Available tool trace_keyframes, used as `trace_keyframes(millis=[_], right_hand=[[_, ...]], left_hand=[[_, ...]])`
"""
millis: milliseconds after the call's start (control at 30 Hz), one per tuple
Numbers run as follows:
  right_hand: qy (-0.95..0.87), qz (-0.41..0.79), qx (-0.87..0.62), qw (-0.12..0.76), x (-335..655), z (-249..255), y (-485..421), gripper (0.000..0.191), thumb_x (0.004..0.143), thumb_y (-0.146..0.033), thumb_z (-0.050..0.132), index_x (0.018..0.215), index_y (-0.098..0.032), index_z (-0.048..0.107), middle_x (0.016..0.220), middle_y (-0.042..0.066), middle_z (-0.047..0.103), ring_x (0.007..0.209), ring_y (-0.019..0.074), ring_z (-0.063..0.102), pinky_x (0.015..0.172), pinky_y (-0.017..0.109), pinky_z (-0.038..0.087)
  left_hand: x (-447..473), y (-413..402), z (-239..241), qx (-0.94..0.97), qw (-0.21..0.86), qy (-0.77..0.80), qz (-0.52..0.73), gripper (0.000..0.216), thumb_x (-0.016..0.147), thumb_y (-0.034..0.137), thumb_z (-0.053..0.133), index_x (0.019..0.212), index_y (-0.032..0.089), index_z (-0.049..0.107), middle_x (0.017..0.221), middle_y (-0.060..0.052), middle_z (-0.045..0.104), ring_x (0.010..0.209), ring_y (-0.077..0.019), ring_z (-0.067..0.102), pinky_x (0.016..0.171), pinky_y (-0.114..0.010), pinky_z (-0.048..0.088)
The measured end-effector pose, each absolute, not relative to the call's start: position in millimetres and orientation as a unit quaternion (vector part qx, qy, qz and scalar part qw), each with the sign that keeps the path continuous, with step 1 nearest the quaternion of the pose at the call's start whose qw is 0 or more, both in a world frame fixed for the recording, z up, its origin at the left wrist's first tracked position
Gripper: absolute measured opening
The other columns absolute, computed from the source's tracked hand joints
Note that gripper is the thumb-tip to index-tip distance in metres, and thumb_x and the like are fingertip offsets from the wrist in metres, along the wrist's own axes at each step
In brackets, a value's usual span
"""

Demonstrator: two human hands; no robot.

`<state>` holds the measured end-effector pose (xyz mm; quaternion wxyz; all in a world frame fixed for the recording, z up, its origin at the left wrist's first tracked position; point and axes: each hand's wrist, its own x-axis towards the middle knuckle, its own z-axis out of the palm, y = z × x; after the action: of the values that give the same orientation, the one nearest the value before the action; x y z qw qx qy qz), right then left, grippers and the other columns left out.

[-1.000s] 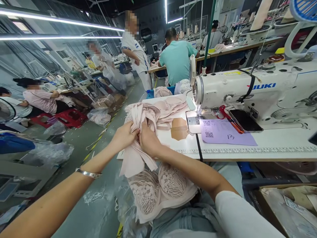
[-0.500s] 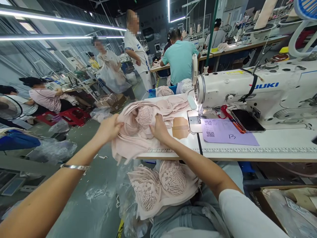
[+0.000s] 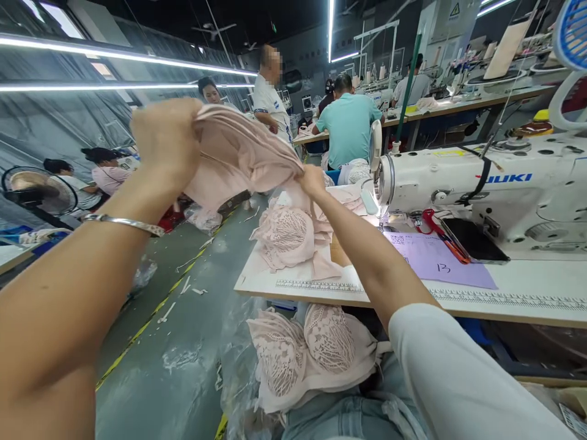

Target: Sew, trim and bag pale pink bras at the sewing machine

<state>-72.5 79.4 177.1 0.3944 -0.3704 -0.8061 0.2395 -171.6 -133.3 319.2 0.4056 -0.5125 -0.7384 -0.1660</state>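
Observation:
My left hand [image 3: 167, 137] is raised high at the left, closed on one end of a pale pink bra [image 3: 238, 156]. My right hand [image 3: 312, 180] pinches the other end of the same garment above the table. The fabric is stretched between both hands. Under it, a pink lace bra [image 3: 287, 235] lies on the white sewing table [image 3: 504, 290]. More pink lace bras [image 3: 312, 354] rest on my lap below the table edge.
A white JUKI sewing machine [image 3: 486, 183] stands on the table's right side, with a purple paper sheet [image 3: 435, 260] and a dark phone [image 3: 472, 239] in front of it. Other people sit and stand along the aisle at left and behind. A fan [image 3: 39, 192] is at far left.
Both hands have lifted the pink bra up off the pile; my left hand has swung high to the left and the garment is now pulled taut between the hands.

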Motion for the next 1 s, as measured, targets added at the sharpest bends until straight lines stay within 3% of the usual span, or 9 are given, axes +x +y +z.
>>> trace_keyframes(millis=[133, 233, 333, 400, 500, 567, 700, 867, 1000], right_hand=[[-0.729, 0.1, -0.367, 0.568, -46, 230, 79, 0.017, 0.096, -0.016, 0.044, 0.101, -0.014, 0.06, 0.109, 0.011, 0.061, 0.105, 0.0254, 0.059, 0.094, 0.042, 0.048], [-0.748, 0.029, -0.302, 0.591, -18, 259, 54, 0.021, 0.096, -0.011, 0.037, 0.107, -0.015, 0.055, 0.111, 0.009, 0.06, 0.108, 0.0256, 0.058, 0.092, 0.041, 0.047], [-0.826, -0.022, -0.23, 0.514, 18, 264, 16, 0.016, 0.096, -0.014, 0.039, 0.101, -0.017, 0.055, 0.102, 0.005, 0.063, 0.103, 0.024, 0.061, 0.089, 0.041, 0.046], [-0.871, -0.002, -0.193, 0.452, 45, 257, -8, 0.015, 0.096, -0.02, 0.045, 0.089, -0.018, 0.057, 0.097, 0.003, 0.065, 0.1, 0.0229, 0.062, 0.088, 0.042, 0.046], [-0.933, 0.093, -0.12, 0.327, 78, 237, -30, 0.029, 0.099, -0.033, 0.045, 0.085, -0.015, 0.064, 0.095, 0.003, 0.066, 0.1, 0.0219, 0.062, 0.09, 0.042, 0.045], [-0.951, 0.161, -0.079, 0.253, 90, 221, -34, 0.026, 0.095, -0.036, 0.052, 0.098, -0.015, 0.068, 0.101, 0.005, 0.067, 0.1, 0.0226, 0.062, 0.09, 0.041, 0.046], [-0.935, 0.288, -0.04, 0.203, 97, 180, -31, 0.037, 0.088, -0.037, 0.061, 0.12, -0.019, 0.059, 0.104, 0.006, 0.066, 0.092, 0.0206, 0.06, 0.08, 0.034, 0.046], [-0.932, 0.341, -0.03, 0.119, 100, 124, -46, 0.028, 0.091, -0.041, 0.058, 0.077, -0.016, 0.056, 0.073, 0.0, 0.054, 0.066, 0.0126, 0.049, 0.062, 0.025, 0.037], [-0.908, 0.41, -0.005, 0.084, 95, 90, -69, 0.025, 0.09, -0.037, 0.056, 0.077, -0.015, 0.057, 0.073, -0.001, 0.054, 0.066, 0.0116, 0.048, 0.06, 0.023, 0.036]], left_hand=[[-184, -153, 327, -0.475, 0.442, -0.724, -0.234, 0.047, 0.086, 0.02, 0.038, 0.122, 0.011, 0.067, 0.116, -0.012, 0.07, 0.116, -0.0288, 0.062, 0.097, -0.038, 0.044], [-205, -180, 323, -0.419, 0.451, -0.75, -0.242, 0.052, 0.08, 0.023, 0.035, 0.116, 0.006, 0.069, 0.114, -0.015, 0.07, 0.114, -0.0309, 0.063, 0.096, -0.042, 0.045], [-232, -219, 313, -0.387, 0.386, -0.815, -0.191, 0.057, 0.077, 0.031, 0.032, 0.114, 0.01, 0.069, 0.101, -0.007, 0.07, 0.11, -0.0294, 0.063, 0.093, -0.041, 0.045], [-247, -245, 301, -0.396, 0.282, -0.864, -0.13, 0.06, 0.079, 0.053, 0.031, 0.108, 0.018, 0.071, 0.083, 0.001, 0.065, 0.1, -0.0245, 0.065, 0.09, -0.036, 0.045], [-260, -274, 273, -0.432, 0.074, -0.896, -0.074, 0.086, 0.057, 0.092, 0.035, 0.09, 0.02, 0.071, 0.069, 0.003, 0.061, 0.084, -0.0208, 0.063, 0.09, -0.036, 0.048], [-262, -285, 252, -0.461, -0.016, -0.882, -0.095, 0.099, 0.044, 0.101, 0.04, 0.088, 0.017, 0.069, 0.079, 0.001, 0.067, 0.088, -0.0231, 0.063, 0.097, -0.041, 0.048], [-259, -291, 224, -0.482, -0.084, -0.852, -0.187, 0.098, 0.044, 0.096, 0.052, 0.099, 0.016, 0.068, 0.096, -0.004, 0.071, 0.099, -0.0269, 0.062, 0.102, -0.044, 0.047], [-243, -295, 242, -0.487, -0.02, -0.845, -0.219, 0.072, 0.055, 0.085, 0.052, 0.089, 0.023, 0.068, 0.083, 0.001, 0.068, 0.088, -0.0269, 0.062, 0.098, -0.045, 0.051], [-230, -296, 277, -0.526, 0.049, -0.818, -0.226, 0.057, 0.071, 0.071, 0.058, 0.093, 0.019, 0.069, 0.086, 0.005, 0.063, 0.103, -0.026, 0.061, 0.11, -0.053, 0.039]])
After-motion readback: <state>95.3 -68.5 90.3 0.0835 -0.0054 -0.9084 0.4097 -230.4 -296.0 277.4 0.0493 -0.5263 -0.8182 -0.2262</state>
